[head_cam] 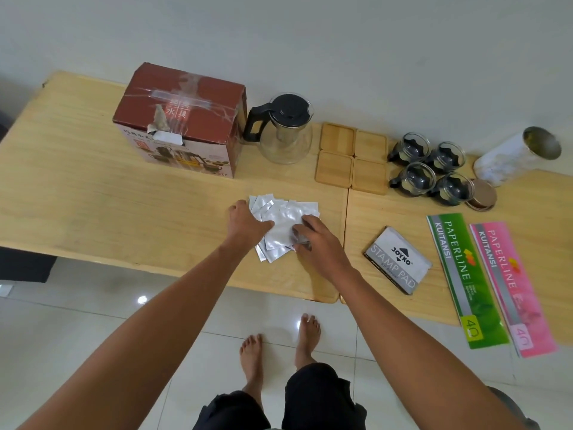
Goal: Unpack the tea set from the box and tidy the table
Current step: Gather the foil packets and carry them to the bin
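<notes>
Head view: I'm working the pile of silver sachets (283, 226) in the middle of the worktop (93, 197), near its front edge, well in front of the box (183, 119) and the glass teapot (283, 131). My left hand (246, 225) is lying on the pile's left side, fingers (266, 225) fairly straight and pressing down on the foil. My right hand (316, 238) is sitting on the right side with fingers curling onto the sachets; whether it's actually pinching one I can't tell. Handling guess: light, thin, floppy foil, slick against each other and the wood, so they'll be sliding and fanning rather than lifting as a block; not fragile. Best hold is squeezing the stack from both side edges, then pinching across its thickness. The pile is fanned out, long axis running roughly near-left to far-right, corners splaying toward the coasters (352, 156). Cups (429, 164) are already sitting out to the right.
</notes>
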